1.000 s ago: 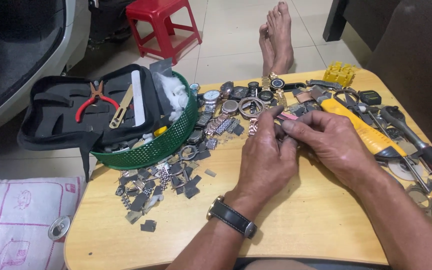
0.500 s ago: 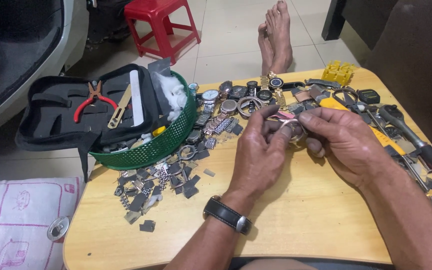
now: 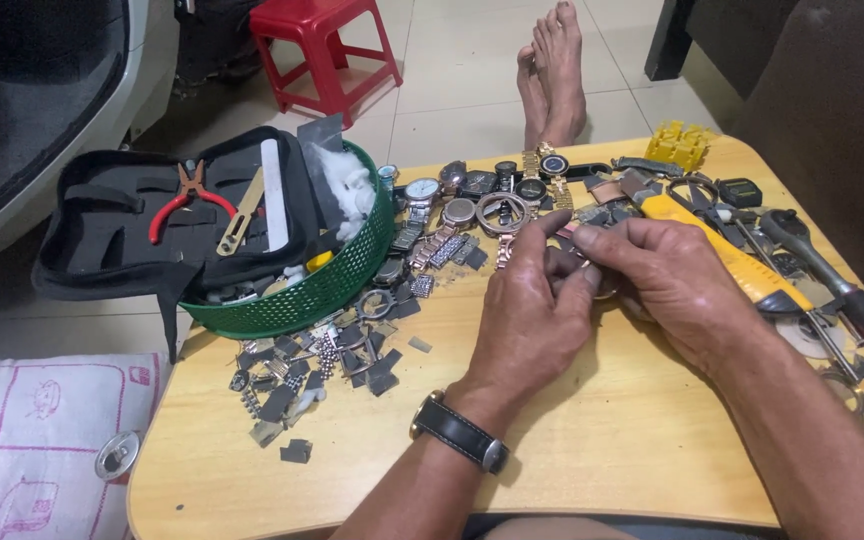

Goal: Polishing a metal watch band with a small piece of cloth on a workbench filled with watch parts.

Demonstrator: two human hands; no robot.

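left hand [image 3: 532,310] + right hand [image 3: 667,275]: grip pinching small watch part [image 3: 592,215] | table [image 3: 592,440] near edge bare

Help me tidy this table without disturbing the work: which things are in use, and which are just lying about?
In use:
left hand
right hand
small metal watch part pinched between them, mostly hidden

Lying about:
row of watches
yellow-handled tool
green basket
black tool case with red pliers
grey link scraps
red stool
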